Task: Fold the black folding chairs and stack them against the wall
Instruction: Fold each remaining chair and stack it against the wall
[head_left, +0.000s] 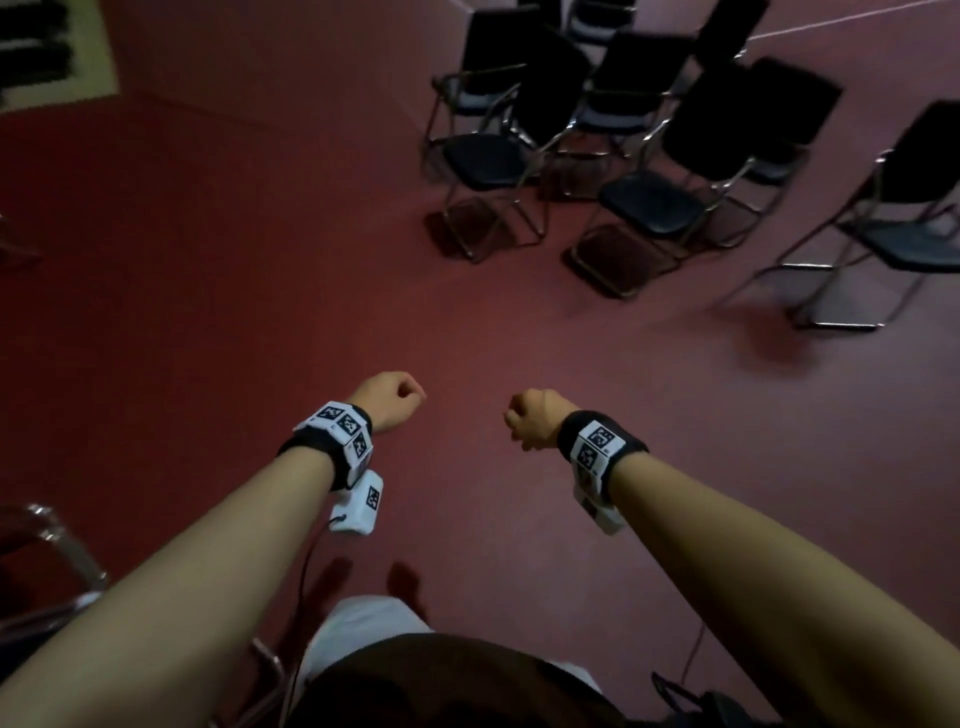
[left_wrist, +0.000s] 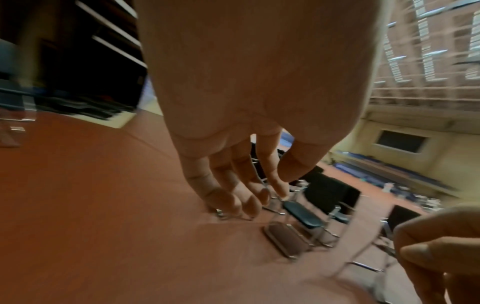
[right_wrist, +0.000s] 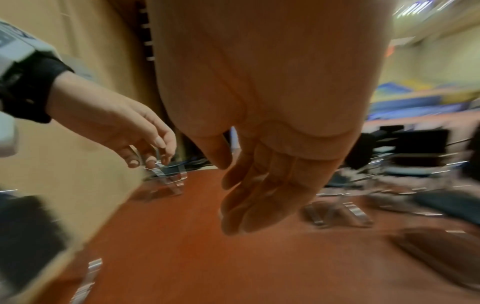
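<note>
Head view with both wrist views. The black folding chairs with chrome tube frames (head_left: 639, 150) stand unfolded in a loose cluster on the dull red floor (head_left: 234, 270), ahead of me and to the right, well apart from both hands; the nearest two (head_left: 488, 161) (head_left: 649, 208) show padded seats and looped floor rails, and another (head_left: 904, 228) stands alone at the right edge. The left wrist view picks up the same group (left_wrist: 306, 211) beyond the fingertips, and the right wrist view shows it only as a blurred mass (right_wrist: 415, 148). My left hand (head_left: 387, 399) hangs over bare floor, holding nothing; in its wrist view the fingers (left_wrist: 226, 185) droop loosely curled, apart from one another. My right hand (head_left: 532, 418) is level with it, just beside it with a gap between, likewise holding nothing; its fingers (right_wrist: 249, 197) hang relaxed and lie close together. Each forearm carries a black strap with white marker-printed blocks (head_left: 337, 436) (head_left: 597, 441). At the lower left edge a further chrome chair frame (head_left: 57, 551) is partly in view, too cropped for me to tell whether it is folded. A pale wall (head_left: 291, 52) meets the floor at the upper left.
</note>
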